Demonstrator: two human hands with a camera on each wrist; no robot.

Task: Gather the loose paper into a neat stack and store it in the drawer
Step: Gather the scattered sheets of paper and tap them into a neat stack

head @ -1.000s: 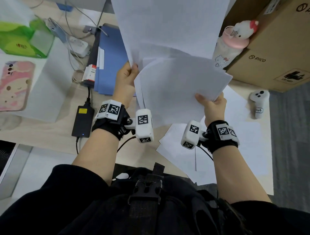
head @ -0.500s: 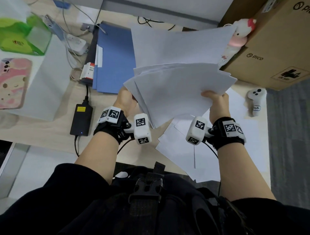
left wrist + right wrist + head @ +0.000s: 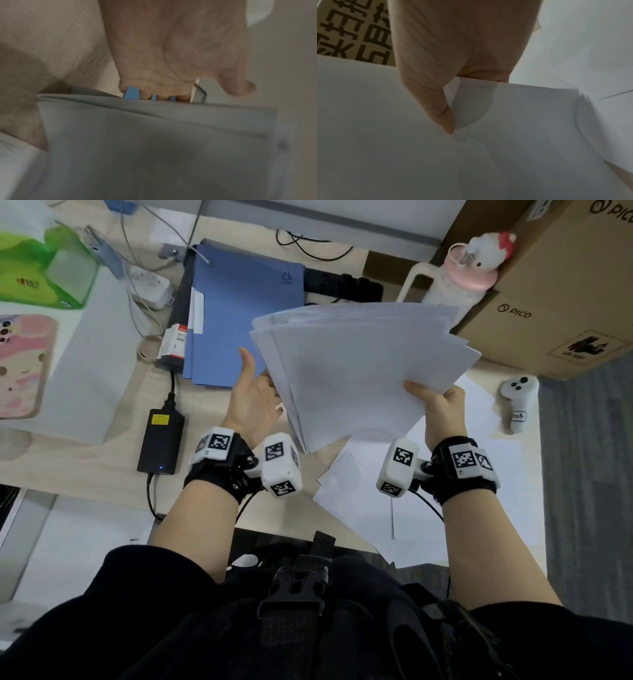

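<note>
Over desk [image 3: 85, 463]: paper stack [image 3: 359, 371] left of right-hand [image 3: 442, 409] grip.

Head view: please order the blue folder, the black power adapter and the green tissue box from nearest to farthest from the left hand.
From the left hand:
1. Blue folder, just beyond the hand, toward the back of the desk.
2. Black power adapter, to the hand's left, near the desk's front edge.
3. Green tissue box, far left at the back corner.

White paper [image 3: 356, 371], blue folder [image 3: 239, 313]
</note>
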